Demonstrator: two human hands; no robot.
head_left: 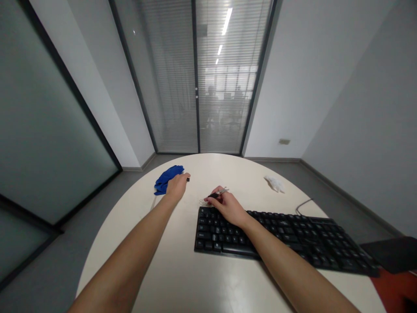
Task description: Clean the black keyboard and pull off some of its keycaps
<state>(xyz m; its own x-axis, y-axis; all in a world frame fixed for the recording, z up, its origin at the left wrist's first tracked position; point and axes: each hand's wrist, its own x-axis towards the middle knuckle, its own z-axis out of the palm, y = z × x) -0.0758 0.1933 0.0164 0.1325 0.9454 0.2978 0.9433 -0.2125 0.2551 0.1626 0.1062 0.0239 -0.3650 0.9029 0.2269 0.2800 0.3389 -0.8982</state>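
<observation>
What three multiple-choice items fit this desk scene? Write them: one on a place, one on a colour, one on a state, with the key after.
1. Where does the blue cloth lie?
A. on the keyboard
B. on the table's far left part, by the left hand
C. on the floor

2. What colour is the keyboard?
A. black
B. white
C. red

3. What is the right hand doing?
A. lying flat and empty on the table
B. gripping a thin metal tool with a dark handle
C. holding the white crumpled wad

Key: 1 B, the cloth sits on the round table just beyond the left hand, which touches a small black thing. 2 A, keys and frame are black. 3 B, the fingers close on the thin tool above the keyboard's top left corner, while the white wad lies apart to the right.
</observation>
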